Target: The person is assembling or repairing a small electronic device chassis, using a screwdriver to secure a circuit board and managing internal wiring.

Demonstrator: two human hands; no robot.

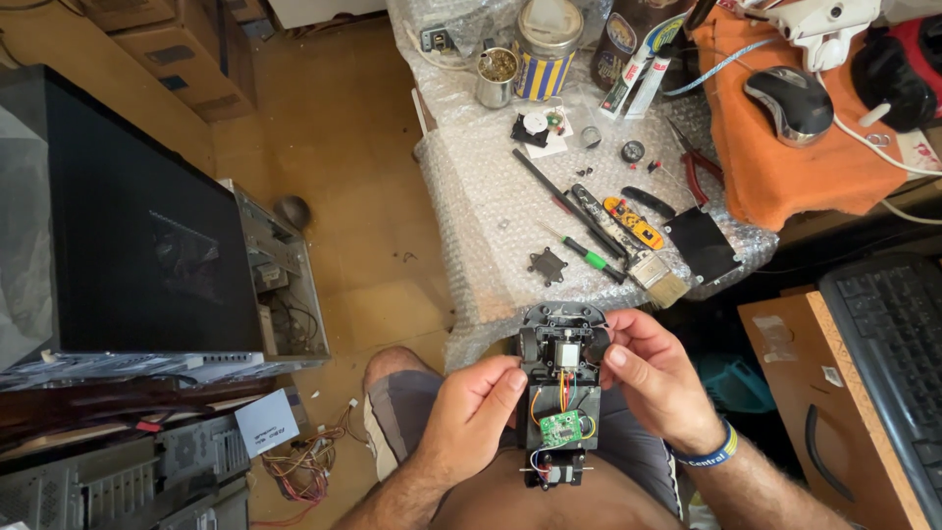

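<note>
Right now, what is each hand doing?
Left hand: closed on the left side of the opened toy car chassis.
Right hand: gripping the chassis's right side, near the wheel.

Blue-and-yellow striped tin [546, 49] at far edge of my bench, small open can [497, 77] beside it. Two white glue tubes [638, 77] right of them. White paper label [267, 422] lower left.

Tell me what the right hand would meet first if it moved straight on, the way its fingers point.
The right hand points left at the opened toy car chassis it already touches; beyond it, probably the left hand.
</note>
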